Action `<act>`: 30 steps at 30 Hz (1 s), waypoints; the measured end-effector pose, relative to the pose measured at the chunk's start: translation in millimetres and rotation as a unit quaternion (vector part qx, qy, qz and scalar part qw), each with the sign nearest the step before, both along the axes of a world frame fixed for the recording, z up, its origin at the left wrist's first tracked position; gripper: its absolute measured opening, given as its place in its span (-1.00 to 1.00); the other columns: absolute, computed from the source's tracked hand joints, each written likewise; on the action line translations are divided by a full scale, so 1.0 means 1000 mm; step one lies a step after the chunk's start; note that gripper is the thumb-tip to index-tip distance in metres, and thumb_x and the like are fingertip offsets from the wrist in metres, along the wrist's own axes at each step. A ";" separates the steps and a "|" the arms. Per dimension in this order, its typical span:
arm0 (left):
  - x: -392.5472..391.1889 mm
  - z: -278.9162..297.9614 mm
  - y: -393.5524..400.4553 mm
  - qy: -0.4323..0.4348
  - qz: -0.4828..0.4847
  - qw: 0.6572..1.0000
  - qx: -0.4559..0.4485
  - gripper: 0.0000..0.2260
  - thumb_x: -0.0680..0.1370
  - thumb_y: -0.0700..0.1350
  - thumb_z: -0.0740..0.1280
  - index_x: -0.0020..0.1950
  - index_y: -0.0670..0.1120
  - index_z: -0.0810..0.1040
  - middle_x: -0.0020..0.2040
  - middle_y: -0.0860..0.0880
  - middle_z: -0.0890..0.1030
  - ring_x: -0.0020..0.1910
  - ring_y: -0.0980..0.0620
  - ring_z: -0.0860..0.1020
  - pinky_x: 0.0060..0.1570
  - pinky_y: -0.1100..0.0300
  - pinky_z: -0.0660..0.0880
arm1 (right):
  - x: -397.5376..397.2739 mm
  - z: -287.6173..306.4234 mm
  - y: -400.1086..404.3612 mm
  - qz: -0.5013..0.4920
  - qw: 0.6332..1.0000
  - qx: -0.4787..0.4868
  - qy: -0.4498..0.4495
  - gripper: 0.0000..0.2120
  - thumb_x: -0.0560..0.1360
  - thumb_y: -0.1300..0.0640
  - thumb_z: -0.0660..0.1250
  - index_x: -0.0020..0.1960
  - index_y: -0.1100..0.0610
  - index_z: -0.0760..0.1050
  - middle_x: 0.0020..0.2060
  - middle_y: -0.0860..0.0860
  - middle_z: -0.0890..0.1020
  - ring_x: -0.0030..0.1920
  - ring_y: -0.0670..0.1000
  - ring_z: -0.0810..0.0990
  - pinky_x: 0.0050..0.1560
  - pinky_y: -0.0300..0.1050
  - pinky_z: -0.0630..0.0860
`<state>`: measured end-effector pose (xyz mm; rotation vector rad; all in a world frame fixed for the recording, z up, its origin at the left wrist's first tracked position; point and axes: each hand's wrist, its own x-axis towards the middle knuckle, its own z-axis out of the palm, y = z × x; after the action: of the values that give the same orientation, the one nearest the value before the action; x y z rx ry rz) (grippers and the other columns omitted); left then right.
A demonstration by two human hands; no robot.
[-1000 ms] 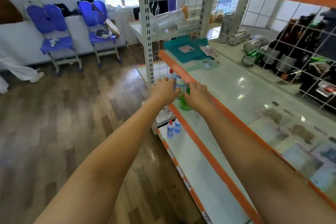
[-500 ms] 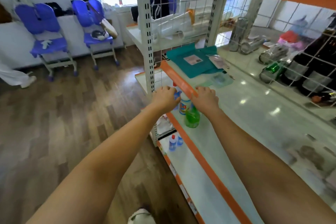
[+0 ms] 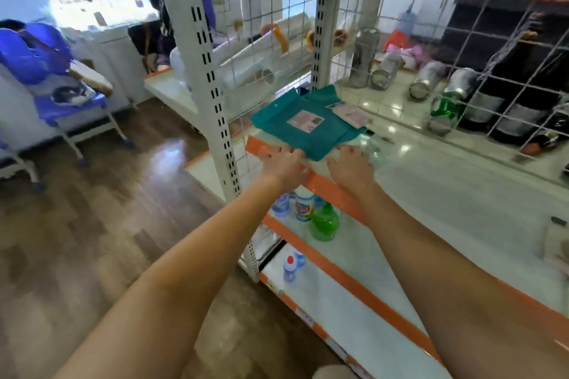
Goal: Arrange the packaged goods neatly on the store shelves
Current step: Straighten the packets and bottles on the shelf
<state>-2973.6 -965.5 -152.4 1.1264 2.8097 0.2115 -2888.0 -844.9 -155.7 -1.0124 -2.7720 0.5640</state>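
I am at the teal packages (image 3: 303, 129), a flat stack lying in the middle of the frame at the near left corner of the white shelf (image 3: 455, 194). My judgement is that the step in hand is squaring this stack up, and the next move calls for both hands to take its near edge and slide it straight against the shelf's orange front strip.

My left hand (image 3: 284, 163) reaches over that strip, just left of centre, fingers stretched forward and fairly flat, tips at or just under the stack's near corner; it grips nothing that I can see. My right hand (image 3: 351, 164), just beside it, is likewise spread and flat, fingertips at the stack's right near edge, beside a clear plastic packet (image 3: 374, 148). Whether either hand truly touches the stack I cannot tell.

Below my wrists, on the lower shelf, stand a green bottle (image 3: 324, 223) and a white bottle (image 3: 304, 204), close together.
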 end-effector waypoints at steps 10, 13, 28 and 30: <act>-0.041 0.007 0.076 0.001 -0.081 0.995 0.056 -0.62 0.60 0.05 0.17 0.38 -0.07 0.37 0.36 -0.14 0.38 0.36 -0.13 0.29 0.29 -0.04 0.27 | -0.028 0.000 0.061 -0.073 0.996 0.004 -0.046 -0.55 0.58 -0.03 0.15 0.40 0.15 0.26 0.39 0.15 0.31 0.42 0.18 0.21 0.33 0.11 0.25; -0.055 0.011 0.095 0.004 -0.100 0.994 0.043 -0.62 0.60 0.05 0.18 0.36 -0.09 0.38 0.34 -0.16 0.40 0.33 -0.15 0.32 0.26 -0.04 0.34 | -0.032 0.001 0.078 -0.087 0.995 -0.002 -0.047 -0.56 0.58 -0.02 0.13 0.40 0.15 0.26 0.38 0.16 0.32 0.37 0.21 0.24 0.31 0.09 0.26; -0.083 -0.008 0.123 0.049 -0.211 0.975 0.042 -0.66 0.59 0.06 0.18 0.28 -0.08 0.43 0.29 -0.12 0.44 0.26 -0.14 0.38 0.21 -0.02 0.32 | -0.041 -0.006 0.084 -0.196 0.979 -0.006 -0.052 -0.58 0.57 0.04 0.11 0.39 0.15 0.29 0.35 0.16 0.34 0.33 0.20 0.27 0.28 0.07 0.27; -0.087 -0.012 0.120 0.059 -0.235 0.969 0.045 -0.65 0.59 0.06 0.19 0.30 -0.08 0.42 0.30 -0.11 0.41 0.28 -0.13 0.36 0.25 -0.02 0.29 | -0.041 -0.009 0.076 -0.222 0.974 -0.014 -0.051 -0.57 0.58 0.02 0.10 0.41 0.15 0.26 0.37 0.16 0.32 0.34 0.20 0.26 0.28 0.07 0.27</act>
<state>-3060.2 -845.4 -164.9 1.8357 2.5452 0.2355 -2929.3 -768.5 -164.6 -1.6428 -2.4946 0.4948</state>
